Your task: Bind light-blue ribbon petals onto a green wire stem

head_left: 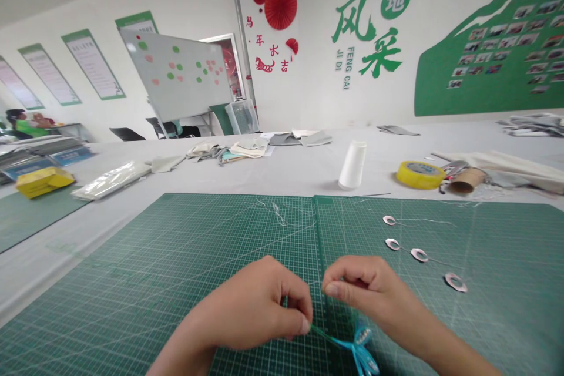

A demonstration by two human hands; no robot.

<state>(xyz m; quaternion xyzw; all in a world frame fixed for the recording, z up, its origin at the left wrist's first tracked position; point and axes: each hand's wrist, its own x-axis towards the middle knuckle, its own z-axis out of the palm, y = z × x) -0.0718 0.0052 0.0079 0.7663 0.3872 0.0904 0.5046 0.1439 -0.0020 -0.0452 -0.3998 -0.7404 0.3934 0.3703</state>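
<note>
Fingers of the left hand (259, 305) pinched the green stem (324, 334) of a blue looped ornament (362, 355), apparently light, bendable, best held there; right hand (374, 292) fingertips met, contents unclear.

The blue flower (360, 351) has slim, looping petals, the upper one whitish and speckled. Its thin green stem (322, 333) is pinched at the fingertips of the left hand (264, 302) and slants down from there, almost straight. The flower sits right of that hand and nearer the wearer, petals fanned away from it.
</note>
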